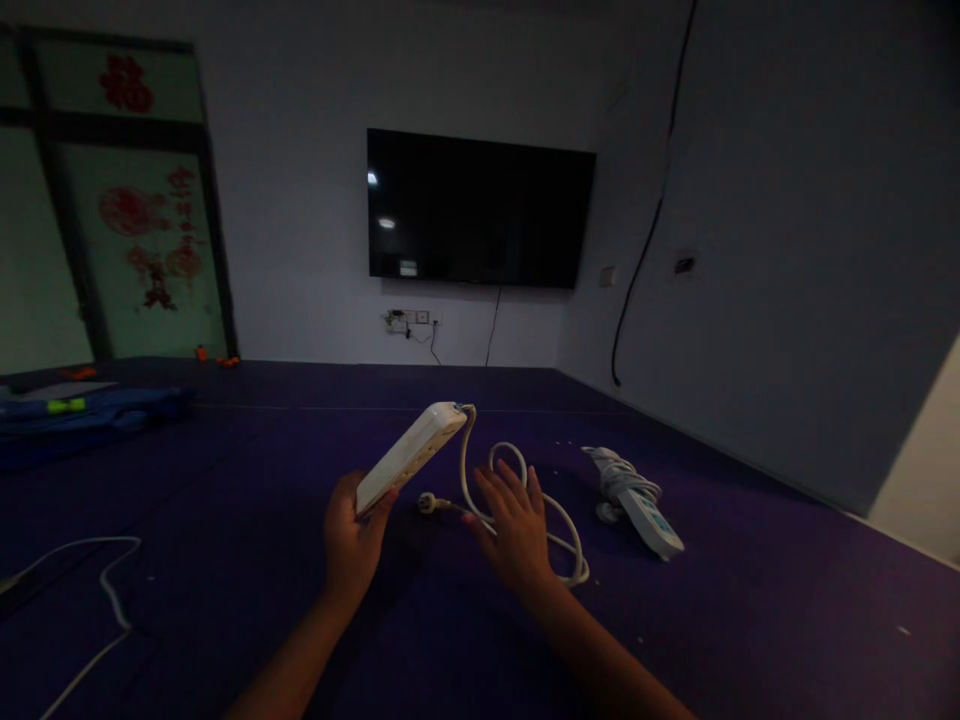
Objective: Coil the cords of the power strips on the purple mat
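Note:
My left hand (351, 540) is closed round the near end of a white power strip (409, 455), which it holds tilted up above the purple floor. The strip's white cable (555, 515) leaves its far end and loops down onto the floor, ending in a plug (429, 502). My right hand (514, 520) hovers over that loop with its fingers spread, close to the cable; whether it touches is unclear. A second white power strip (637, 495) with its cord wound round it lies on the floor to the right.
Purple mat floor (225, 560) all round. Another white cable (105, 590) trails at the lower left. Blue folded items (82, 415) lie at the far left. A wall-mounted black TV (476, 208) and wall sockets (411, 320) are ahead.

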